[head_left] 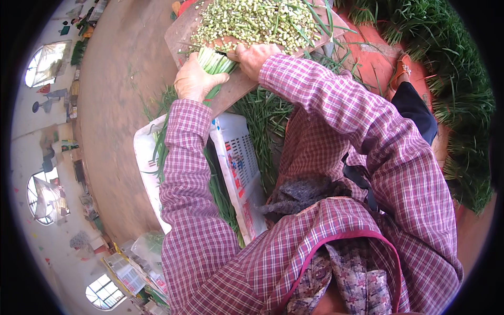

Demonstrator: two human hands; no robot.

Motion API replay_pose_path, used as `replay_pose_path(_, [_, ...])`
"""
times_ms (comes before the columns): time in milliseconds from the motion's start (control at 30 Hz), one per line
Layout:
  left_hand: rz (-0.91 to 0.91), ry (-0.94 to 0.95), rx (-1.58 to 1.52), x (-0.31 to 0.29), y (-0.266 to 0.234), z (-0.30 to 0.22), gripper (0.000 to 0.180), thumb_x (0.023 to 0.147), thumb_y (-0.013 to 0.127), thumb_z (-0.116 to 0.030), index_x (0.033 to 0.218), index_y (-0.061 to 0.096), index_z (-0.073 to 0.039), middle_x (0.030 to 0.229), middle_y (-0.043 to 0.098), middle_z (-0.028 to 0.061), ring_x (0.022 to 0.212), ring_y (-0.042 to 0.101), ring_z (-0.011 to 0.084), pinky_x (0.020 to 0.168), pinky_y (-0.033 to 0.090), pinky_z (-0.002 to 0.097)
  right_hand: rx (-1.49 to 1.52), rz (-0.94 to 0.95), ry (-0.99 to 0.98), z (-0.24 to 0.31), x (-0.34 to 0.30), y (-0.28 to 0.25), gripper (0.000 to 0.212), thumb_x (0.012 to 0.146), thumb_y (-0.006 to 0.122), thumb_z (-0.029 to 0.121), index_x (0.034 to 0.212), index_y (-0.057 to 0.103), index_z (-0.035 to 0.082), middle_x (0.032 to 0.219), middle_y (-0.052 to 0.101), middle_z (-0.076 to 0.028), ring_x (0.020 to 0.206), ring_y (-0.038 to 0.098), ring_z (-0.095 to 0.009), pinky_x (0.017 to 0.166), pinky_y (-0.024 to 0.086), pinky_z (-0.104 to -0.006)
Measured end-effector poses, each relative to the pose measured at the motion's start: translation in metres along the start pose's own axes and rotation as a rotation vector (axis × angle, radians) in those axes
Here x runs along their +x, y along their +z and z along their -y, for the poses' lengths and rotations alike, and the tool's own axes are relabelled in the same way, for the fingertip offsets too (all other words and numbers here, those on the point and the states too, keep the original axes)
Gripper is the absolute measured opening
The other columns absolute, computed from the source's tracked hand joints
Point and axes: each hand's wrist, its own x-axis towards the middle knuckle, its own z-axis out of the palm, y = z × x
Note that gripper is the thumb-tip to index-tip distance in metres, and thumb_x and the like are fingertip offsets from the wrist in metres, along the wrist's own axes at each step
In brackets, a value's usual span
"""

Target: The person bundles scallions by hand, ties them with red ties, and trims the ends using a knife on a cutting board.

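My left hand [195,80] is closed round a bunch of chives [216,62], pale cut ends at the far side, its thumb lying along the stalks. Closed beside it, my right hand [255,58] grips a knife [230,55]; only a bit of dark blade shows against the bunch, and the handle is hidden. Both hands are at the near edge of a wooden board [178,38]. Beyond them lies a heap of chopped pale green pieces [257,22].
Below my left forearm stands a white plastic crate [239,142] with long green leaves inside. More loose leaves [268,118] lie beside it. Thick bundles of greens [446,68] line the right side, near a foot in an orange shoe [402,68]. Brown floor [110,110] stretches left toward cluttered shelves.
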Motion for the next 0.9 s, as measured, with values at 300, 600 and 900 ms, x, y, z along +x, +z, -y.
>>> replay_pose_path(300, [0.072,0.118,-1.235,-0.029,-0.056,0.053,0.06,0.067,0.088,-0.002,0.121,0.062,0.0,0.112,0.072,0.0074,0.1,0.069,0.0175,0.092,0.055,0.0336,-0.173,-0.095,0.057,-0.061,0.005,-0.021,0.05,0.096,0.061,0.038,0.141,0.049,0.019,0.122,0.059,-0.02,0.11,0.061,-0.032,0.093,0.051,-0.048])
replay_pose_path(600, [0.134,0.233,-1.68,-0.087,-0.159,0.0,0.051,0.083,0.081,-0.014,0.127,0.06,0.001,0.118,0.07,0.0119,0.099,0.071,0.0211,0.088,0.06,0.036,1.372,-0.231,-0.553,0.085,-0.04,-0.085,0.111,0.079,0.079,0.055,0.155,0.022,-0.002,0.147,0.041,-0.028,0.143,0.036,-0.038,0.119,0.029,-0.0449])
replay_pose_path(900, [-0.076,0.436,-1.31,-0.133,-0.074,-0.021,0.11,0.07,0.091,-0.045,0.153,0.03,-0.007,0.141,0.051,0.0098,0.113,0.063,0.0204,0.1,0.052,0.0352,1.912,-0.16,-0.151,0.077,-0.065,-0.114,0.074,0.083,0.082,0.031,0.14,0.043,0.003,0.123,0.062,-0.01,0.112,0.06,-0.019,0.099,0.05,-0.0359])
